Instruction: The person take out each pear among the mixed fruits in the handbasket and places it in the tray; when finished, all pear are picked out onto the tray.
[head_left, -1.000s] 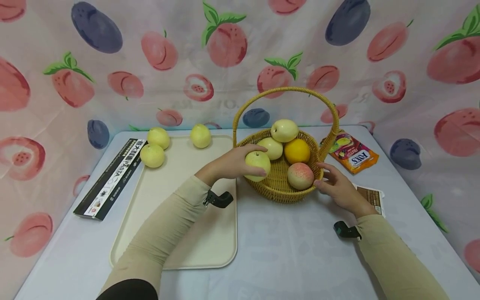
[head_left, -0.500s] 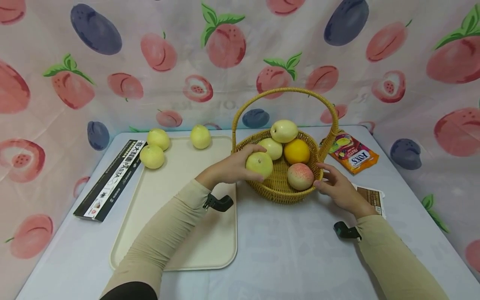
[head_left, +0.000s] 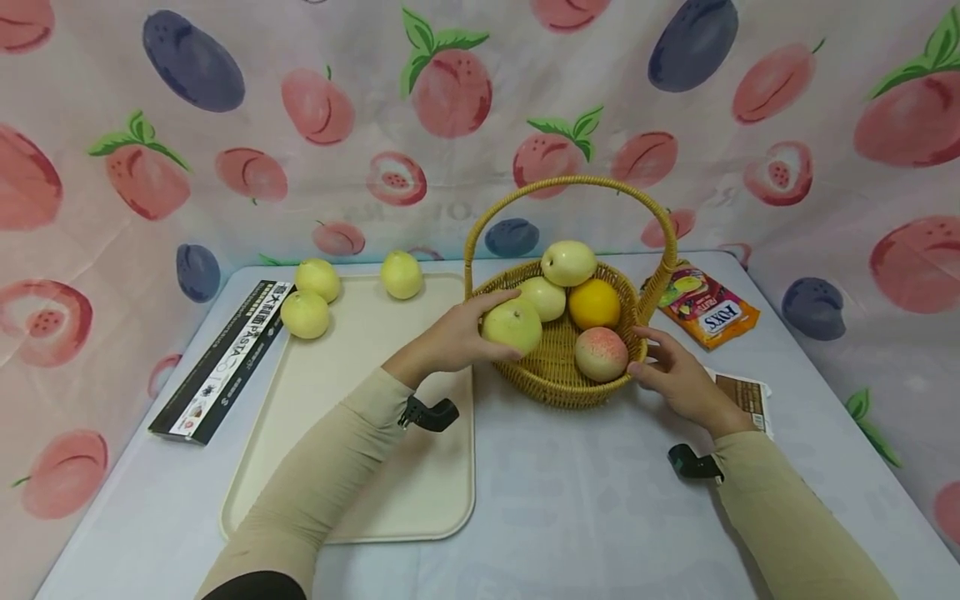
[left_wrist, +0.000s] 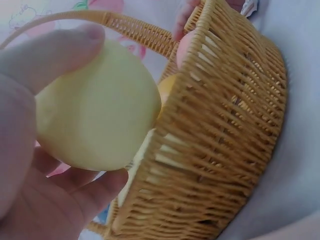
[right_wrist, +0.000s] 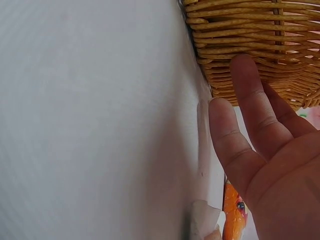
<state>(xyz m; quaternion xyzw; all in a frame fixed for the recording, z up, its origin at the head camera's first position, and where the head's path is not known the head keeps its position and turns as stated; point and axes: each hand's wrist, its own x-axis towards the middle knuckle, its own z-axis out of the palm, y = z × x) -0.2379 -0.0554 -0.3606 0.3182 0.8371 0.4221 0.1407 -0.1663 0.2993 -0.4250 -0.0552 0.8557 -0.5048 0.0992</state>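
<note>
The smooth, round, pale yellow-green fruit (head_left: 513, 328) — probably firm and slippery, best cupped round its middle — is held by the left grip (head_left: 459, 335) at the golden wicker basket (head_left: 557, 393)'s left rim; the right grip (head_left: 681, 382), fingers relaxed, touches the right side.

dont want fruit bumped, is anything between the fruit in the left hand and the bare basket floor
Nothing visible stands between the yellow-green fruit in the left hand and the bare floor of the basket. A pale fruit sits close behind the held one, and the peach lies to the right.
</note>
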